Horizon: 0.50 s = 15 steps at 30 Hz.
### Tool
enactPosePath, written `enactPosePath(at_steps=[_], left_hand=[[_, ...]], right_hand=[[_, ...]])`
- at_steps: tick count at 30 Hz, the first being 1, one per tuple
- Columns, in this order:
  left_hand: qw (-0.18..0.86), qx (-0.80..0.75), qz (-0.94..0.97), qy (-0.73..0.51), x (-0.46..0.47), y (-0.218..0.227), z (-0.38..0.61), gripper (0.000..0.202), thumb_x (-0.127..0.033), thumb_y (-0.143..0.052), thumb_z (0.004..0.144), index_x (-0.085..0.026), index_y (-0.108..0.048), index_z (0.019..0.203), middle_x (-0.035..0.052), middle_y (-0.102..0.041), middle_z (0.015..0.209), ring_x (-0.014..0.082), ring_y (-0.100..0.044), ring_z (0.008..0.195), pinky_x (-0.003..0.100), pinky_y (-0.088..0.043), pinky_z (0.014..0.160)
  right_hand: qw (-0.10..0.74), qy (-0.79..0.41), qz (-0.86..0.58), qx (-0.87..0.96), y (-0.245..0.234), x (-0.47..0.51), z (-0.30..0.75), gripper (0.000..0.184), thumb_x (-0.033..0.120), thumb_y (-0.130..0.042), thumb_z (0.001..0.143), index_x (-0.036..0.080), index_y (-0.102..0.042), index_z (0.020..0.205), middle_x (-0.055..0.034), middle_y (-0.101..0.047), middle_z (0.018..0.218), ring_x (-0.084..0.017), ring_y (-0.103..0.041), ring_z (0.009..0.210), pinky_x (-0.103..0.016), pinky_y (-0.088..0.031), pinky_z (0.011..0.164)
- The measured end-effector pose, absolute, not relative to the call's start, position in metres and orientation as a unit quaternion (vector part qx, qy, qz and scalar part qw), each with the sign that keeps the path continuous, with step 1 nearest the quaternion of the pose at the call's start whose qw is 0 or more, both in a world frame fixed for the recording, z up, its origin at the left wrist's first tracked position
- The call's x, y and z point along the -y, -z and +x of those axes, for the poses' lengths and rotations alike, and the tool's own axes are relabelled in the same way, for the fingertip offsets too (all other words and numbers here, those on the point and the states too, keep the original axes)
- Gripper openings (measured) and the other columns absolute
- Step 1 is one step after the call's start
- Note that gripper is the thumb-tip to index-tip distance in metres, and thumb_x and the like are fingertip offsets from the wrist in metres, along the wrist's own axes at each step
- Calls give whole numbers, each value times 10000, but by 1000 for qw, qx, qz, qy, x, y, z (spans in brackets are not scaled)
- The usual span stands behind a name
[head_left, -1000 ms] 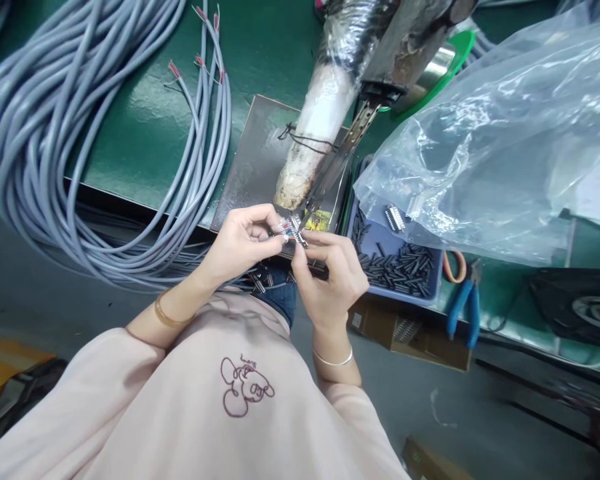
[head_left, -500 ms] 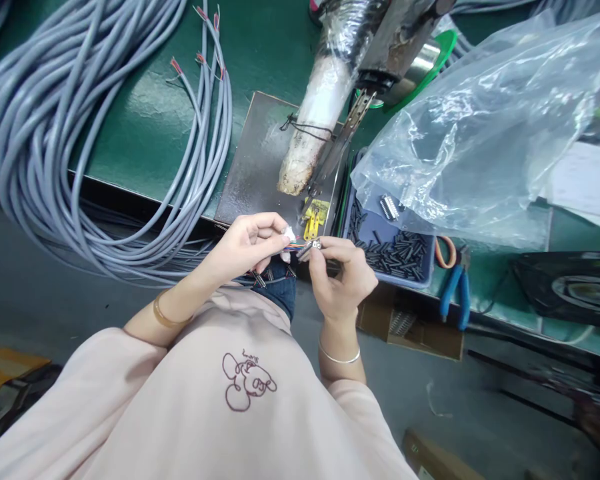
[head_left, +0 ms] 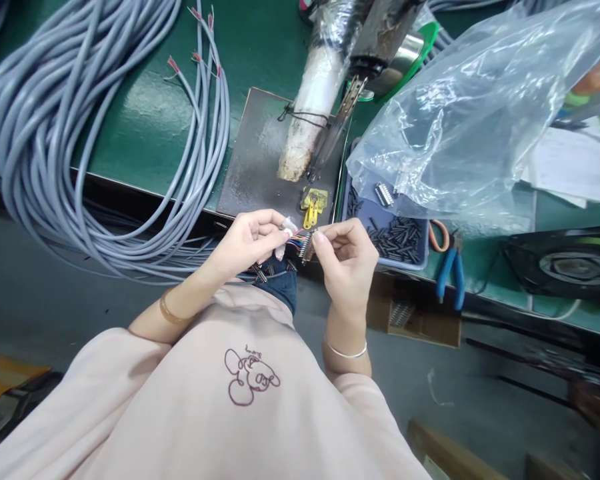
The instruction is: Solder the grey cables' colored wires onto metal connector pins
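My left hand [head_left: 257, 241] is closed on a cable end, pinching it where thin coloured wires [head_left: 296, 240] fan out; white material wraps some of its fingertips. Between the thumb and fingers of my right hand [head_left: 347, 257] is a multi-pin connector [head_left: 307, 247], turned so that its row of pins faces the wires. The wire tips meet the connector's pin side, though I cannot tell which are joined. Just beyond the hands, a yellow clip [head_left: 312, 212] sits at the edge of a dark plate [head_left: 253, 157]. More connectors [head_left: 260, 272] lie over my lap.
A soldering iron [head_left: 337, 127] hangs above the plate beside a white wrapped tube [head_left: 303, 113]. Grey cables [head_left: 45, 120] are coiled at left. At right are a blue bin [head_left: 420, 247] of black sleeves, a plastic bag [head_left: 460, 133], pliers [head_left: 451, 273] and a fan [head_left: 575, 270].
My right hand has turned the connector, so its long pin row now shows, and its fingers have shifted along it. My left hand stays nearly in place. The view has shifted slightly.
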<state>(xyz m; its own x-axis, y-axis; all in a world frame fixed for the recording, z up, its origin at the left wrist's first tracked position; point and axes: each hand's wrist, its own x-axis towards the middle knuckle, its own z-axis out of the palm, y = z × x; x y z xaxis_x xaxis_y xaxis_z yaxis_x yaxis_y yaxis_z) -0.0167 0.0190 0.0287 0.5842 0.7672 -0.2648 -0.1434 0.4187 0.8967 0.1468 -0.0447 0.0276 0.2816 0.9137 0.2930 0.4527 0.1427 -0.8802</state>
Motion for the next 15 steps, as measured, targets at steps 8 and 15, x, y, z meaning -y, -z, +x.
enactPosePath(at_steps=[8, 15], left_hand=[[827, -280, 389, -294, -23, -19, -18, 339, -323, -881, 671, -137, -627, 796, -18, -647, 623, 22, -430, 408, 165, -262, 390], [827, -281, 372, -314, -21, -18, -18, 318, -292, -874, 658, -145, -619, 777, -33, -640, 605, 13, -421, 402, 158, -271, 386]], right_hand=[[504, -139, -601, 605, -27, 49, 145, 196, 215, -649, 891, 221, -518, 745, 57, -654, 706, -63, -504, 523, -199, -420, 506], [506, -186, -595, 596, -21, 51, 145, 160, 245, -630, 916, 222, -534, 790, 66, -622, 700, -77, -571, 521, -201, -502, 514]])
